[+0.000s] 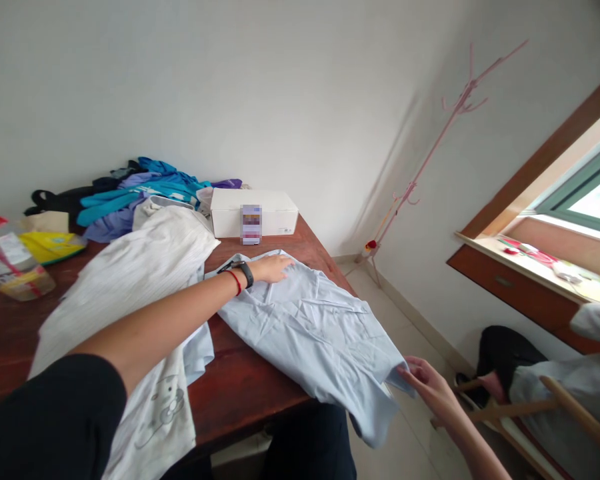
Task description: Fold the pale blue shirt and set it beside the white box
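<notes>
A pale blue shirt (305, 313) lies spread over the right corner of the table, wrinkled, its near right part hanging past the edge. My left hand (273, 268), with a black wristband and a red cord at the wrist, rests fingers stretched out on the shirt's far end. At the lower right, my right hand (423, 377) pinches the shirt's hanging edge between thumb and fingers, beyond the table. Left of the shirt lies a white garment (130, 267) with a grey drawing on it, partly covered by my left forearm; some pale blue cloth (199, 353) shows beneath it.
The dark red wooden table (245, 393) carries a white box (275, 210), a heap of blue, purple and black clothes (155, 187), a yellow package (50, 245) and a clear plastic container (17, 267). A pink coat rack (430, 153) and a wooden chair (510, 407) stand on the right.
</notes>
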`<act>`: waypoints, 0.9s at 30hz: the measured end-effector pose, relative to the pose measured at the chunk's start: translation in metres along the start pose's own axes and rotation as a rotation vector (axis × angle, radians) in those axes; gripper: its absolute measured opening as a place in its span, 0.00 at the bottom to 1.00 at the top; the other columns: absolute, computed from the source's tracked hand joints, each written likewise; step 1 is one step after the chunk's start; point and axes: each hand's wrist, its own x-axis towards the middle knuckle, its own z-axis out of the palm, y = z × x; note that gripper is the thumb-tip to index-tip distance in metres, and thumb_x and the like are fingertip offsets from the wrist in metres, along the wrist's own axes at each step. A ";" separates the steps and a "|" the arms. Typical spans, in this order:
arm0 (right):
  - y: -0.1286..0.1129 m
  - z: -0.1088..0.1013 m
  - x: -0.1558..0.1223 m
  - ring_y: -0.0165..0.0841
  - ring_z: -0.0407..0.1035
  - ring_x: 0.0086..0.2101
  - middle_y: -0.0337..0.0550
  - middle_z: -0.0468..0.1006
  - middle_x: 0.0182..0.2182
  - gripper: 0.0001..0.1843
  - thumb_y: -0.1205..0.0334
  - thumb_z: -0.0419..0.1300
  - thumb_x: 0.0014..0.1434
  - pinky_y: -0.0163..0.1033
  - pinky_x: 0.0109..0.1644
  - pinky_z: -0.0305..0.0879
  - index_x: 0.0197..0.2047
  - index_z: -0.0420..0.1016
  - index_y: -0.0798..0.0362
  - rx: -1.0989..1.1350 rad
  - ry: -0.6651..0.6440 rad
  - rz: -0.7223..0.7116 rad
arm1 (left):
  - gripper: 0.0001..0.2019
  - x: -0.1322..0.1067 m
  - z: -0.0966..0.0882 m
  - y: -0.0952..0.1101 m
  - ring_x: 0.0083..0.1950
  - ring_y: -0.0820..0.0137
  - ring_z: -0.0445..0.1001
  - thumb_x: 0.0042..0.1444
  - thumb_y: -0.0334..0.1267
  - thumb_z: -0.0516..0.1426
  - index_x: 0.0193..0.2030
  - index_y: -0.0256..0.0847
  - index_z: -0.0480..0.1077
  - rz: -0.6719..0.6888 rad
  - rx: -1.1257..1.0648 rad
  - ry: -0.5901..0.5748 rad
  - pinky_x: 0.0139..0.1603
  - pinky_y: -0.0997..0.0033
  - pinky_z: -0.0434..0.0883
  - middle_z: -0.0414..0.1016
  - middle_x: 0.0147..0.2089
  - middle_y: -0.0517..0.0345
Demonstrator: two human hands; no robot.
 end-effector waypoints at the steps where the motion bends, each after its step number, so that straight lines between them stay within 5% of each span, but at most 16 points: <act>1: -0.002 -0.002 0.001 0.37 0.70 0.25 0.39 0.75 0.22 0.31 0.36 0.71 0.43 0.39 0.28 0.65 0.40 0.80 0.53 -0.024 -0.039 -0.011 | 0.27 0.009 -0.001 -0.006 0.63 0.57 0.72 0.59 0.36 0.59 0.66 0.39 0.67 0.006 0.000 -0.020 0.63 0.62 0.67 0.72 0.65 0.43; 5: -0.011 -0.009 0.004 0.38 0.70 0.28 0.42 0.75 0.24 0.25 0.36 0.71 0.45 0.40 0.32 0.68 0.27 0.79 0.52 -0.092 -0.144 -0.062 | 0.36 0.032 -0.002 -0.018 0.67 0.56 0.68 0.50 0.35 0.63 0.68 0.41 0.65 0.042 -0.002 -0.102 0.66 0.61 0.64 0.69 0.69 0.45; 9: -0.020 -0.010 0.005 0.43 0.74 0.35 0.45 0.79 0.29 0.24 0.36 0.71 0.48 0.43 0.41 0.72 0.29 0.79 0.51 -0.039 -0.285 -0.053 | 0.42 0.050 -0.003 -0.019 0.70 0.56 0.65 0.45 0.30 0.62 0.71 0.44 0.62 0.061 -0.013 -0.169 0.67 0.60 0.64 0.63 0.74 0.48; 14: -0.022 -0.007 0.008 0.44 0.75 0.41 0.48 0.82 0.39 0.26 0.36 0.67 0.55 0.43 0.44 0.72 0.43 0.80 0.50 0.012 -0.414 -0.050 | 0.28 0.069 -0.007 -0.011 0.58 0.61 0.76 0.52 0.27 0.55 0.62 0.44 0.71 0.069 -0.036 -0.196 0.55 0.67 0.70 0.77 0.62 0.52; 19: -0.011 -0.013 0.011 0.35 0.68 0.31 0.43 0.76 0.29 0.28 0.34 0.60 0.61 0.37 0.33 0.64 0.36 0.77 0.54 -0.072 -0.341 -0.118 | 0.21 0.083 -0.012 -0.002 0.53 0.61 0.77 0.56 0.29 0.53 0.56 0.43 0.74 0.065 -0.024 -0.199 0.51 0.66 0.72 0.79 0.57 0.51; 27: -0.019 -0.016 0.005 0.35 0.68 0.34 0.43 0.75 0.34 0.23 0.38 0.61 0.64 0.37 0.37 0.66 0.40 0.75 0.53 -0.022 -0.410 -0.156 | 0.20 0.087 -0.020 0.002 0.56 0.55 0.75 0.50 0.37 0.62 0.51 0.48 0.76 0.050 0.062 -0.301 0.57 0.58 0.68 0.80 0.55 0.54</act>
